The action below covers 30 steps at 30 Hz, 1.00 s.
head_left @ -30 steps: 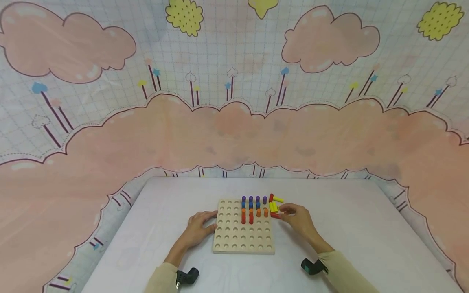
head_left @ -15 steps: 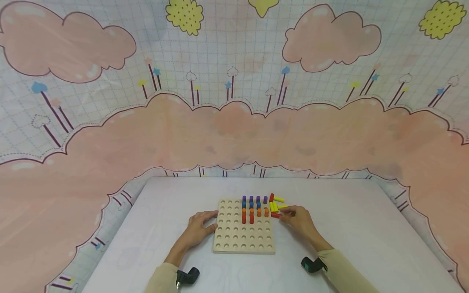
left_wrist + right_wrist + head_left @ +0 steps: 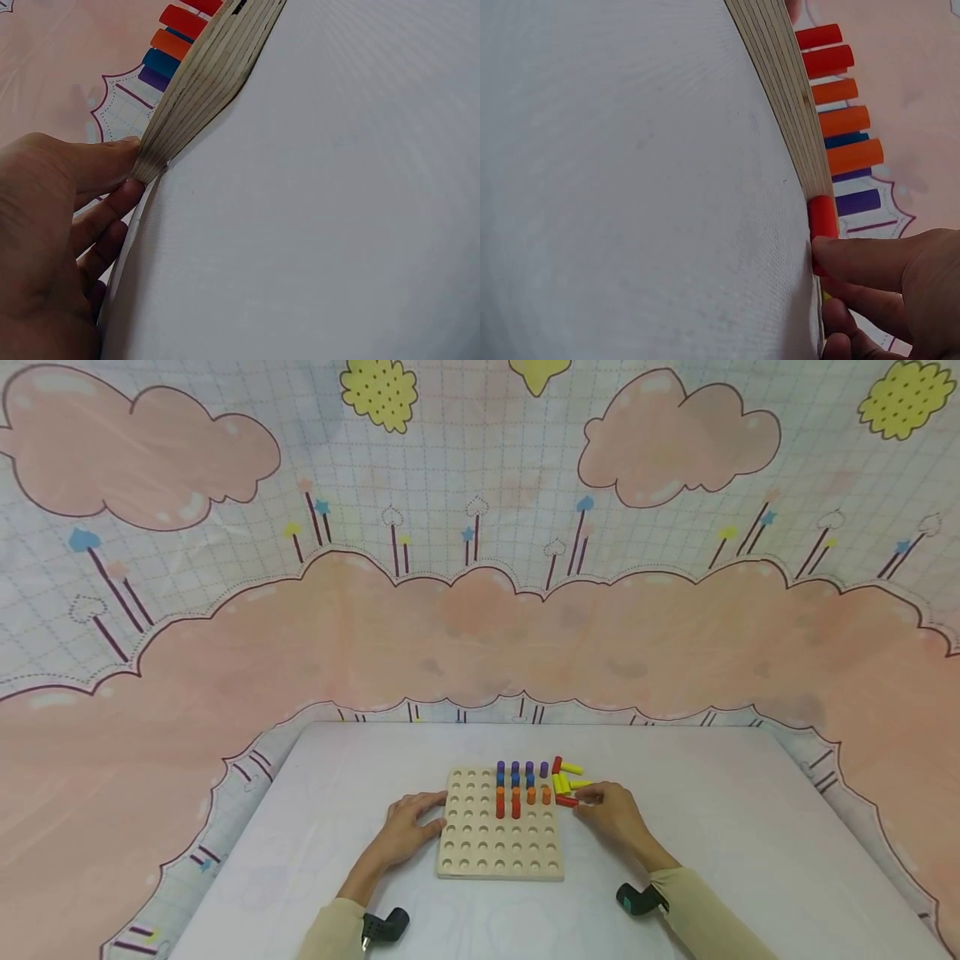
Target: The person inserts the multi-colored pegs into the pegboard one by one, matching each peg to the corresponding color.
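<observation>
A square wooden pegboard (image 3: 491, 837) lies flat on the table. My left hand (image 3: 407, 828) rests at its left side, thumb and fingertips touching the edge in the left wrist view. Upright pegs fill part of the board: purple pegs (image 3: 515, 767) at the back, then blue pegs (image 3: 530, 781), orange pegs (image 3: 546, 796) and two red pegs (image 3: 516, 807). At the board's right edge lies a loose red peg (image 3: 823, 214); my right hand (image 3: 615, 814) pinches its near end between thumb and fingers. The fingers behind it are partly hidden.
Several loose yellow pegs (image 3: 564, 783) lie close by the board's right back corner, beyond the right hand. Another red peg (image 3: 557, 765) lies farther back there. The white table (image 3: 712, 810) ends at a patterned cloth backdrop (image 3: 480, 643).
My right fingers have shifted slightly, from beside a yellow peg, now more exposed, to the near red peg. My left hand and the board stay put.
</observation>
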Available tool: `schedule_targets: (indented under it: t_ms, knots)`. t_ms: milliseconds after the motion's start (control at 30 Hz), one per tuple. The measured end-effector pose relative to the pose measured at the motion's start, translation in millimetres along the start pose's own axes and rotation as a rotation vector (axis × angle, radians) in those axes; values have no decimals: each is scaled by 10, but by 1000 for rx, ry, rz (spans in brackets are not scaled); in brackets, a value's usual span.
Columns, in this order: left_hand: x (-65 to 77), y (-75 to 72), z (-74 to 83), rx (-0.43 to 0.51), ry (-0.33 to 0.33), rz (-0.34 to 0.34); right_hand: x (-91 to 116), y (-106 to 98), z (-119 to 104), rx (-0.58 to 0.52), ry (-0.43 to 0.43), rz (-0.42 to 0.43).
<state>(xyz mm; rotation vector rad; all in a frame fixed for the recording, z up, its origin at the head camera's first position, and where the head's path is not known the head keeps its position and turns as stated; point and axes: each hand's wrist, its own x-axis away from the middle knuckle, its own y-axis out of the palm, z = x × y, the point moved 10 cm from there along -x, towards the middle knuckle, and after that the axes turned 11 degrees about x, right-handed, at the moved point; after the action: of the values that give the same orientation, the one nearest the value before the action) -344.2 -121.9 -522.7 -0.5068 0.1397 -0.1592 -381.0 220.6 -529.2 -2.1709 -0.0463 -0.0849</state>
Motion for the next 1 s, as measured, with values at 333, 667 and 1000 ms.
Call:
schedule_targets:
  t_ms: [333, 667, 1000]
  knots:
    - [-16, 5, 10, 15, -1, 6, -1, -33, -7, 2, 0, 7]
    - [-40, 0, 14, 6, 2, 10, 78, -199, -85, -63, -63, 52]
    - [-40, 6, 5, 2, 8, 13, 121, -327, -94, -125, -45, 69]
